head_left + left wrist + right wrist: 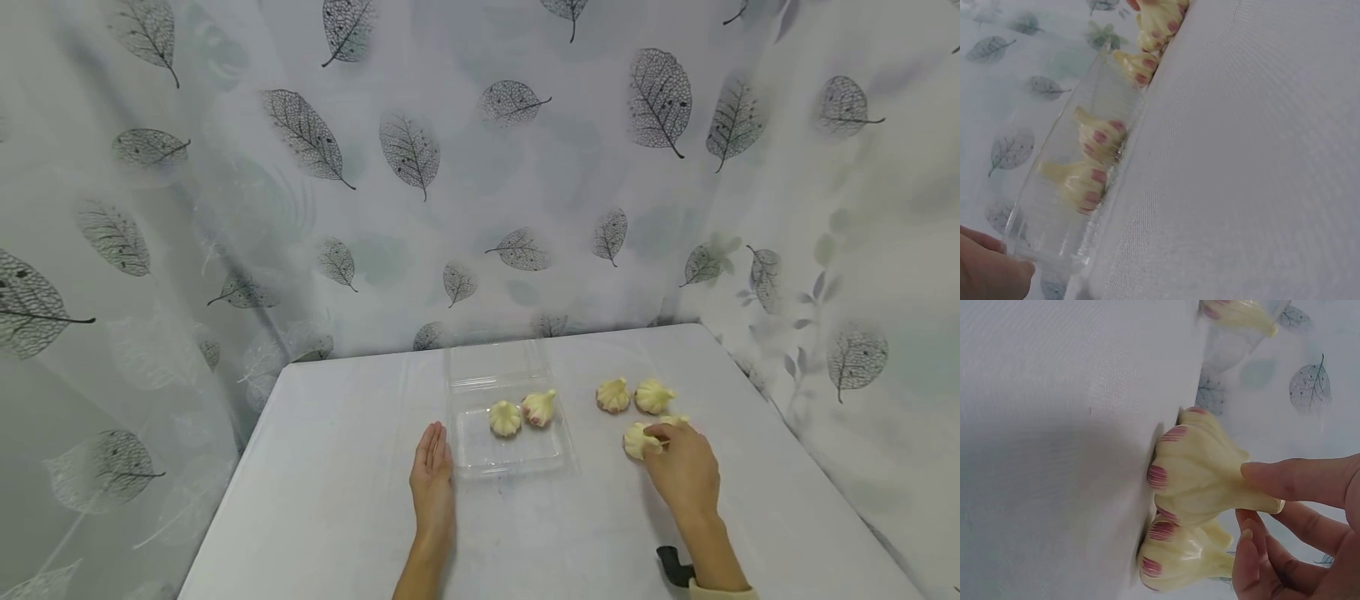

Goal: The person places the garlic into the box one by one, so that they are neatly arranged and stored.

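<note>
My right hand (682, 467) pinches the neck of a pale garlic bulb (1194, 472) between thumb and fingers, its base close over the white table. Another garlic bulb (1175, 556) stands right beside it, partly behind the fingers in the head view. My left hand (432, 479) lies along the left side of a clear plastic box (510, 467), fingers straight; in the left wrist view the thumb (1004, 275) is at the box's corner. Inside the box sit two garlic bulbs, one rounder (505, 418) and one leaning (538, 408).
Two more garlic bulbs, one on the left (613, 395) and one on the right (654, 396), stand behind my right hand. The box's clear lid (495, 362) lies folded back. A leaf-print curtain (480, 183) hangs behind the white table (330, 483). A black bent piece (675, 568) shows by my right wrist.
</note>
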### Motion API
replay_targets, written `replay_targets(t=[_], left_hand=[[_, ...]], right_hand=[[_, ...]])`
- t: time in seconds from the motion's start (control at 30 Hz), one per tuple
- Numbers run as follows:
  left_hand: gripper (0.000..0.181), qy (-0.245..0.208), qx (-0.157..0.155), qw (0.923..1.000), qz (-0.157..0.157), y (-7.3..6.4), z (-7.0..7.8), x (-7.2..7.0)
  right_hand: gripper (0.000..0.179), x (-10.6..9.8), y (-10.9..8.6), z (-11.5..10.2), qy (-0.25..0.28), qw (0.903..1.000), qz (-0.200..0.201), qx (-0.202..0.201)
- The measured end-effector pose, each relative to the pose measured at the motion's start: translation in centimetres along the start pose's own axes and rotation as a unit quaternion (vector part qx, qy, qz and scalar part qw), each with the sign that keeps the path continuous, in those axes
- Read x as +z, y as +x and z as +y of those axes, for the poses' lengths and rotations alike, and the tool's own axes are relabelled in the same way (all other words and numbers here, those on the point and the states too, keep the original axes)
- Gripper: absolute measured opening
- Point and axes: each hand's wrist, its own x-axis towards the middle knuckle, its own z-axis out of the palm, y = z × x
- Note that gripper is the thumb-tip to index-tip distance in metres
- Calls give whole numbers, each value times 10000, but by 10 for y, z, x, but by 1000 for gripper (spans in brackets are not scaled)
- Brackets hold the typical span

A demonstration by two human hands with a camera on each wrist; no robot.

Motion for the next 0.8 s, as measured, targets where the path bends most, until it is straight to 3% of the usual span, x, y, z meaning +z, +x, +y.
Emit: replay_targets(t=[0.4,0.8], left_hand=[[59,-64,19,10000,22,0,-2,-1],[59,51,14,10000,-15,0,-1,-1]], right_hand=[[17,1,1,0,178,9991,305,-213],[17,-1,7,-15,318,9948,608,-749]])
